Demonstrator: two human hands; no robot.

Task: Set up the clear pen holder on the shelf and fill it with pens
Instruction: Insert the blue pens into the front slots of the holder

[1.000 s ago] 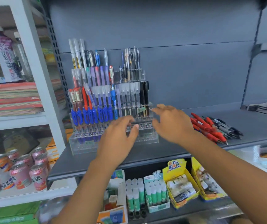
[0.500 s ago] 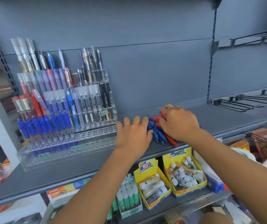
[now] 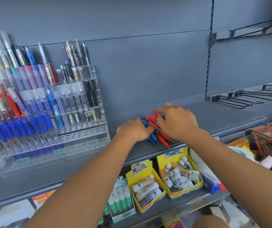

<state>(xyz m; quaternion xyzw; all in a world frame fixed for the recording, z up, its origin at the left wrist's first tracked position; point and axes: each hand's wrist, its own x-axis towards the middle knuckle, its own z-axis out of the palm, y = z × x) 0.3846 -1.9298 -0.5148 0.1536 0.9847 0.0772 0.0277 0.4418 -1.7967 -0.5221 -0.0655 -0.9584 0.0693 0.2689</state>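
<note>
Pen holder (image 3: 52,145): stood at the left of the shelf (image 3: 222,117), with rows of pens kept in it.
Loose pens (image 3: 160,139): red and blue, piled to the right, apart from the holder.
Right hand (image 3: 178,123): curled round red pens.
Left hand (image 3: 132,131): laid on blue pens; whether they are gripped cannot be told.
</note>
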